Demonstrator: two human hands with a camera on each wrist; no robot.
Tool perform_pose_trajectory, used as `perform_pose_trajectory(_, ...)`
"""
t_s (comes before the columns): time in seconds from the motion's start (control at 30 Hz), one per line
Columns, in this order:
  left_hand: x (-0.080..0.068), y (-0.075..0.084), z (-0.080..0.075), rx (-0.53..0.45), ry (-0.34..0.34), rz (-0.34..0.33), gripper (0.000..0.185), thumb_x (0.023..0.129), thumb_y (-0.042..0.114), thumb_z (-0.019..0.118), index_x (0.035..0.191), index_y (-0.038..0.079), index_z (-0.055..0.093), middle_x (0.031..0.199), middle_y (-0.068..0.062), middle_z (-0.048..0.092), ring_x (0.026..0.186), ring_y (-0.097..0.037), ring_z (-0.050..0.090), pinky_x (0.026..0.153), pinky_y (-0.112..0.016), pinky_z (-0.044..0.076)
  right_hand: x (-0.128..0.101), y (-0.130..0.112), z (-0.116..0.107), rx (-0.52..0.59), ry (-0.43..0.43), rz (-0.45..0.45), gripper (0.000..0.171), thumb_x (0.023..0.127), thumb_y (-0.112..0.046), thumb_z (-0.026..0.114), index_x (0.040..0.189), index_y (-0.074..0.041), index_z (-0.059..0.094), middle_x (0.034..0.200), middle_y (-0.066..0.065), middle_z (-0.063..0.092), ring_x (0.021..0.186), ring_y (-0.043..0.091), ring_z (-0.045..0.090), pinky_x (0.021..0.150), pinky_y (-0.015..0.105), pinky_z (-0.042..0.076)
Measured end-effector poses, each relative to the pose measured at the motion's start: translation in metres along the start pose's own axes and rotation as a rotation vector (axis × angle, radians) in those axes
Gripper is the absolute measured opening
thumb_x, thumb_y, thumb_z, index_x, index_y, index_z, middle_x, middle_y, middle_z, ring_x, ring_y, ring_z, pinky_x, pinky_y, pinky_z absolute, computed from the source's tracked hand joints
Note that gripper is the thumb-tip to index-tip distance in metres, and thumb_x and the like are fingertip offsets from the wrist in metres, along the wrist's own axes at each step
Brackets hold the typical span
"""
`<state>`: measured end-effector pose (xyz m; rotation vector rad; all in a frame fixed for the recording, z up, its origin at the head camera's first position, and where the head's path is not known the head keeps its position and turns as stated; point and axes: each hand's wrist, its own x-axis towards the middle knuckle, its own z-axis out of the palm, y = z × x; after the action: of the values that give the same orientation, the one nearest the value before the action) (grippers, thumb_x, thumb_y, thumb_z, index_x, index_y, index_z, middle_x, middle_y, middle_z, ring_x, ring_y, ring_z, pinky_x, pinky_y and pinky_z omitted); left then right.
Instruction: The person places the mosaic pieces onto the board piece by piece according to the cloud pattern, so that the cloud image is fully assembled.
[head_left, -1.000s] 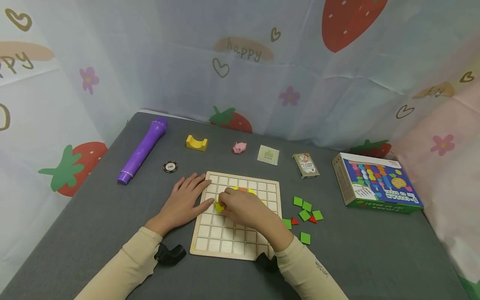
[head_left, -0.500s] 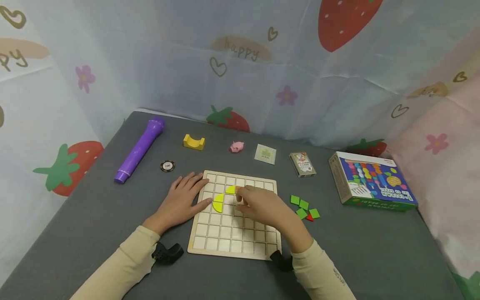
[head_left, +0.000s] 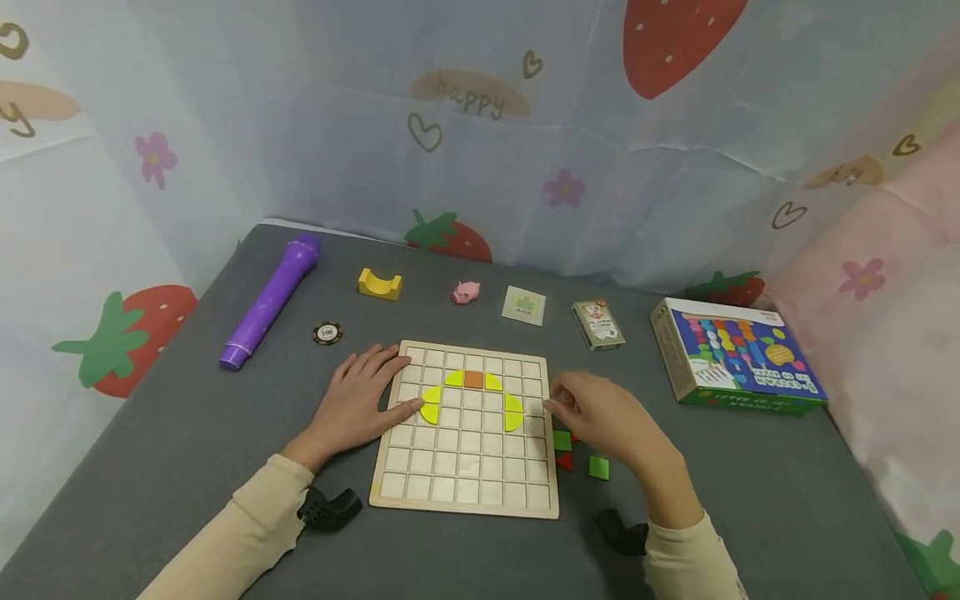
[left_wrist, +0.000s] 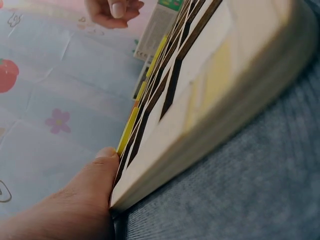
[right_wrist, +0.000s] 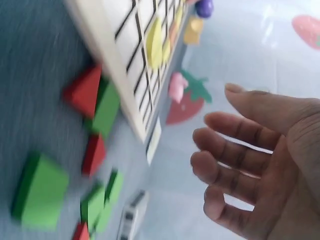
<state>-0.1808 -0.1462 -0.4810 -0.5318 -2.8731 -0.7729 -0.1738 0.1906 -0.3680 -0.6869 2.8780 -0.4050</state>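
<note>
A square wooden grid board (head_left: 457, 467) lies on the grey table. My left hand (head_left: 356, 408) rests along its left edge, fingers spread, the thumb tip touching the board beside two yellow quarter-circle tiles (head_left: 430, 406). An orange square tile (head_left: 473, 380) sits between yellow tiles at the top of the pattern, and two more yellow tiles (head_left: 513, 412) form its right side. Past the board's right edge hovers my right hand (head_left: 607, 417), its fingers loosely bent and holding nothing in the right wrist view. Below it lie green square tiles (right_wrist: 42, 192) and red triangle tiles (right_wrist: 85, 92), partly hidden in the head view.
Along the back stand a purple microphone-shaped tube (head_left: 270, 302), a poker chip (head_left: 327, 333), a yellow arched block (head_left: 379, 285), a pink pig figure (head_left: 466, 292), a small printed card (head_left: 524, 306), a playing card box (head_left: 598, 324) and a larger game box (head_left: 738, 357).
My right hand has moved right from the yellow tiles on the left of the board, across the top tiles, to beyond the right edge. The left hand stays on the board.
</note>
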Motion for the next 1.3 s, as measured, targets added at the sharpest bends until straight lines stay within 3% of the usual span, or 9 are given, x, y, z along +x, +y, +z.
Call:
perform_pose_trajectory(0.27, -0.001, -0.002, 0.001, 0.0, 0.0, 0.015, 0.06, 0.096, 0.052, 0.048, 0.144, 0.016, 0.044, 0.152, -0.01, 0.035, 0.144, -0.032, 0.023, 0.113, -0.057, 0.014, -0.022, 0.038, -0.013, -0.048, 0.023, 0.147, 0.02, 0.098, -0.014, 0.054, 0.114, -0.003, 0.06, 0.102, 0.01, 0.064, 0.077, 0.018, 0.058, 0.068, 0.039, 0.051)
perform_pose_trajectory(0.37, -0.001, -0.003, 0.0, 0.007, -0.004, 0.017, 0.057, 0.098, 0.05, 0.046, 0.145, 0.017, 0.043, 0.152, -0.01, 0.035, 0.144, -0.032, 0.022, 0.114, -0.056, 0.013, -0.025, 0.046, -0.01, -0.054, -0.02, 0.175, 0.023, 0.097, -0.007, 0.052, 0.118, 0.0, 0.057, 0.111, 0.016, 0.061, 0.087, 0.024, 0.059, 0.075, 0.044, 0.051)
perform_pose_trajectory(0.57, -0.001, -0.003, 0.0, 0.002, 0.019, 0.032, 0.054, 0.098, 0.046, 0.049, 0.143, 0.016, 0.046, 0.15, -0.012, 0.037, 0.142, -0.034, 0.025, 0.112, -0.058, 0.015, -0.024, 0.054, 0.001, -0.02, -0.1, 0.254, 0.035, 0.093, -0.01, 0.061, 0.125, 0.004, 0.053, 0.124, 0.024, 0.052, 0.109, 0.038, 0.056, 0.088, 0.053, 0.048)
perform_pose_trajectory(1.03, -0.001, -0.003, -0.001, 0.006, 0.016, 0.031, 0.055, 0.097, 0.046, 0.05, 0.143, 0.016, 0.045, 0.151, -0.012, 0.037, 0.143, -0.033, 0.025, 0.113, -0.058, 0.015, -0.014, 0.072, 0.017, -0.008, -0.017, 0.15, 0.029, 0.092, -0.007, 0.062, 0.118, 0.004, 0.058, 0.113, 0.021, 0.055, 0.102, 0.034, 0.057, 0.086, 0.051, 0.048)
perform_pose_trajectory(1.3, -0.002, -0.002, -0.001, 0.014, 0.019, 0.033, 0.055, 0.097, 0.045, 0.051, 0.143, 0.016, 0.046, 0.151, -0.012, 0.037, 0.142, -0.034, 0.025, 0.113, -0.059, 0.016, -0.004, 0.068, 0.019, 0.017, -0.056, 0.103, 0.024, 0.09, -0.006, 0.064, 0.112, 0.002, 0.06, 0.103, 0.016, 0.056, 0.09, 0.027, 0.056, 0.079, 0.046, 0.049)
